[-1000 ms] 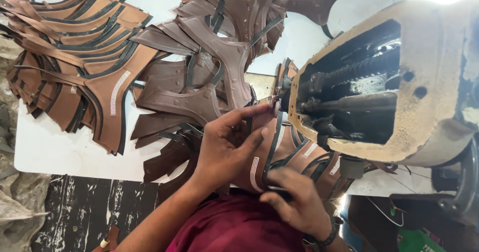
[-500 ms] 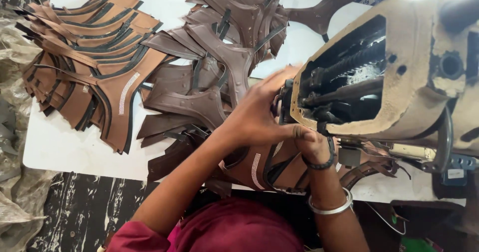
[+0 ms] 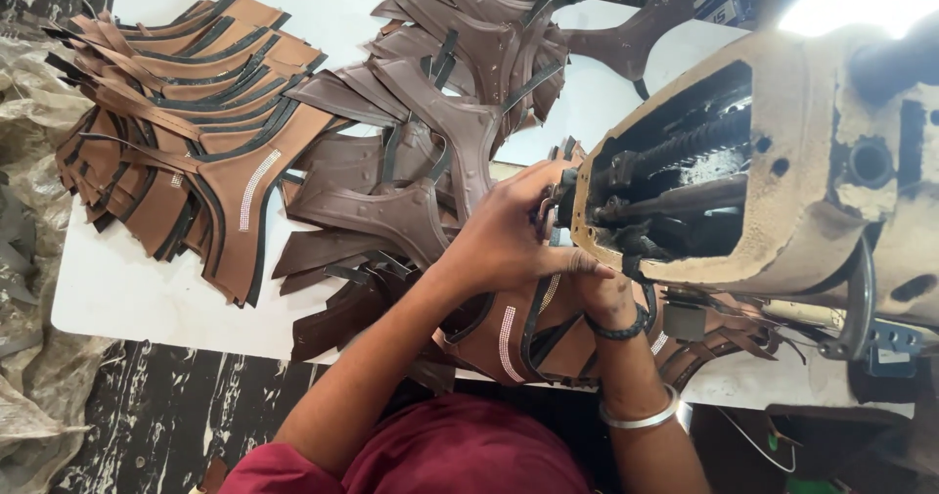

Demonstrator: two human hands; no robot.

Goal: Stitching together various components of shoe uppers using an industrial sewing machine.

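Leather pieces (image 3: 430, 161): dark brown.
Stacked pieces (image 3: 186, 122): tan, black trim, white studded strip.
Table (image 3: 127, 289): white.
Sewing machine (image 3: 812, 161): beige, worn.
Bangle (image 3: 641, 419): silver.

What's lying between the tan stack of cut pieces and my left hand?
Dark brown leather pieces lie fanned there, between the tan stack and the left hand, in the head view.

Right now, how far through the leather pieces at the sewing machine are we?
A fanned tan stack lies on the white table. In hand: left hand and right hand press a studded piece at the sewing machine. A loose dark brown pile lies unsorted.
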